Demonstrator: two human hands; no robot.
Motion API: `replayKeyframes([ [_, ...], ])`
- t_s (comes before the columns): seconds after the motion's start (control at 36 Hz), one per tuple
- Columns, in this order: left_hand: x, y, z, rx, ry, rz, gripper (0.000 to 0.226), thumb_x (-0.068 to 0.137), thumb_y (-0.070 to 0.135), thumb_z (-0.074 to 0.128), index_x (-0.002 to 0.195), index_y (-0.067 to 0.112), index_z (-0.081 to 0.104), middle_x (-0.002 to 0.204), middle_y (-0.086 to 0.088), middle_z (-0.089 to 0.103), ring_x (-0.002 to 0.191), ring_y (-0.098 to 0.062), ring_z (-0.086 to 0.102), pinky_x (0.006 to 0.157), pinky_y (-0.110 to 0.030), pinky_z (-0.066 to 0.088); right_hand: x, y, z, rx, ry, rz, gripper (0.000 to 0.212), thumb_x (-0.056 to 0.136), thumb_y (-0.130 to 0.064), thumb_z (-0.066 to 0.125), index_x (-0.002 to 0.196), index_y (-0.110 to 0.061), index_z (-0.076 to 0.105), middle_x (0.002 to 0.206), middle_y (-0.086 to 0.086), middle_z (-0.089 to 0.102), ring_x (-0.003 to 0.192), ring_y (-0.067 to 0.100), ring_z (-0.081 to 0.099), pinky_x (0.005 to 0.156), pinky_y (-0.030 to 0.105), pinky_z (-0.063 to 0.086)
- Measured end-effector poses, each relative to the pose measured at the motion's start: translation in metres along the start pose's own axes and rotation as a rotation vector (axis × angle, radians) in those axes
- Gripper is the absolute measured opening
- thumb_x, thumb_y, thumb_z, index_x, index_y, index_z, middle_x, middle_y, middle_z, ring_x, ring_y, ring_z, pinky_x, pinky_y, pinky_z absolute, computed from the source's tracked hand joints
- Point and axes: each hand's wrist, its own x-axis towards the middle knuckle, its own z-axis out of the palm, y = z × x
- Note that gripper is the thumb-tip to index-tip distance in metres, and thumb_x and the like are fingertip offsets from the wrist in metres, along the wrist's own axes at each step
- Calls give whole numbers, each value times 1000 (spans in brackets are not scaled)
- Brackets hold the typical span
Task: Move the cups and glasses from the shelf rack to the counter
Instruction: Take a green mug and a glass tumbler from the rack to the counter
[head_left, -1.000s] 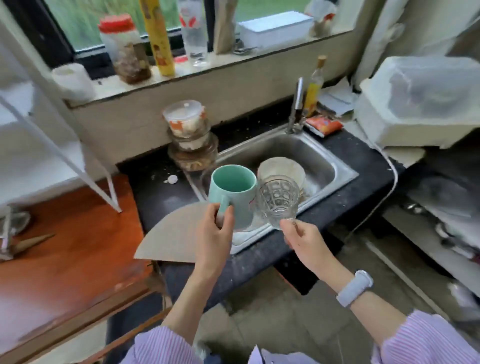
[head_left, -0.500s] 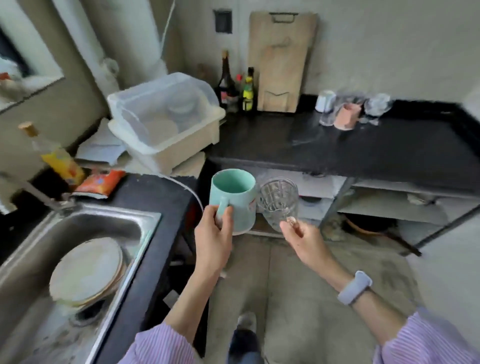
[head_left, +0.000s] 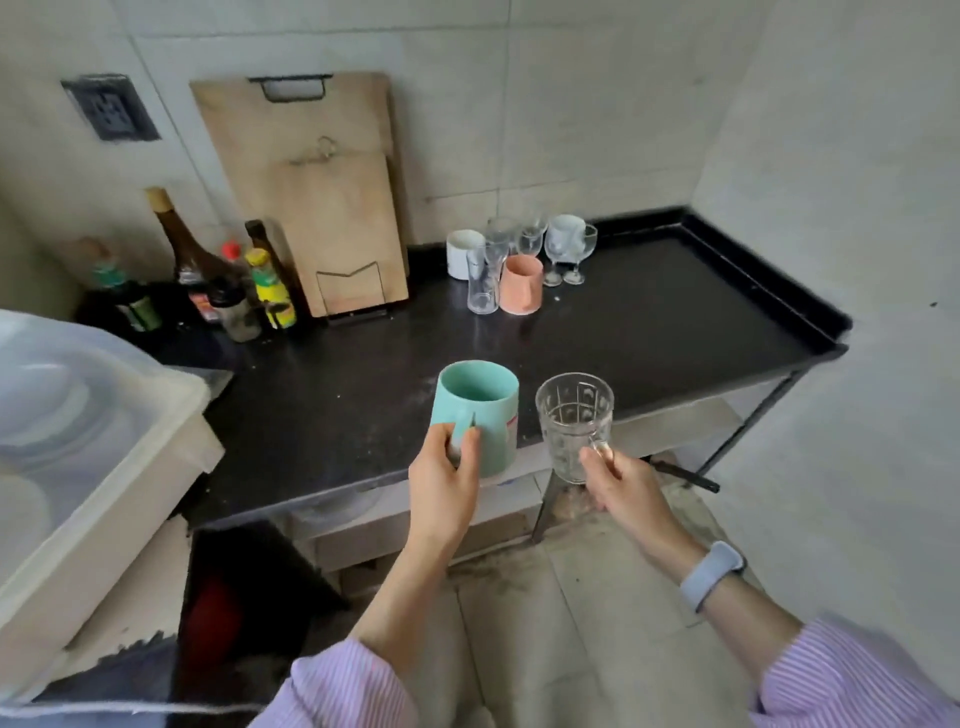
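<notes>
Left hand (head_left: 441, 480) gripped the upright teal ceramic mug (head_left: 477, 415) by its handle, right hand (head_left: 621, 480) pinched the upright clear patterned glass mug's (head_left: 574, 423) handle, both held over the black counter's (head_left: 649, 332) near edge, the already-placed cluster of cups and glasses (head_left: 519, 265) lying farther back.
</notes>
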Motion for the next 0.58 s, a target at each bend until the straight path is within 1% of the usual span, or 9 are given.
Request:
replayKeyframes([
  [0.06,18,-2,11,-22,-27,-13,19,93,32,47,81,18,50,78,3,58,70,-10,54,59,-17,45,15,-2,-1,29,10,22,39,91,-33,49,55,-21,45,50,-6,45,44,4,40,48,21,34],
  [0.14,58,-3,43,-51,-91,-30,13,93,34,46,81,29,49,82,12,58,75,-9,59,54,-4,46,53,4,-10,79,39,77,39,92,-33,49,55,-22,46,49,-9,45,48,8,40,53,28,34],
  [0.19,83,-4,66,-53,-115,-36,13,93,31,46,84,24,52,80,10,58,71,-8,58,52,-2,43,78,8,-19,103,39,111,38,92,-34,49,55,-23,47,45,-12,45,45,4,40,51,26,34],
  [0.25,106,-5,89,-50,-139,-43,16,94,30,46,88,17,53,78,7,58,69,-8,57,51,-7,46,105,13,-28,118,43,131,38,92,-34,48,55,-24,48,45,-12,45,44,3,39,50,25,33],
  [0.36,150,-11,138,-48,-179,-96,15,93,31,46,89,19,54,81,8,59,77,-10,58,66,-19,49,164,25,-46,137,77,142,36,92,-30,48,58,-19,42,54,-3,40,50,11,36,52,31,31],
  [0.44,185,-15,177,-39,-187,-113,16,94,31,46,89,17,53,80,3,59,75,-13,56,69,-27,49,213,37,-61,116,71,158,37,92,-31,48,58,-19,42,54,-3,40,49,10,36,52,29,33],
  [0.5,209,-16,204,-29,-179,-121,19,94,29,45,86,13,52,74,0,55,69,-9,52,64,-24,45,248,46,-71,142,58,171,38,93,-29,48,57,-20,42,54,-5,40,50,10,36,54,31,33],
  [0.53,221,-16,217,-26,-175,-124,20,94,28,45,83,13,50,70,1,52,63,-4,48,59,-21,42,265,50,-75,154,50,176,38,93,-28,48,56,-21,43,53,-5,40,50,9,36,55,31,33],
  [0.58,243,-16,244,-13,-177,-137,20,94,25,45,76,17,46,64,4,46,56,-3,43,52,-17,35,299,58,-83,160,39,184,38,94,-26,47,57,-21,42,54,-5,40,50,9,36,56,31,32],
])
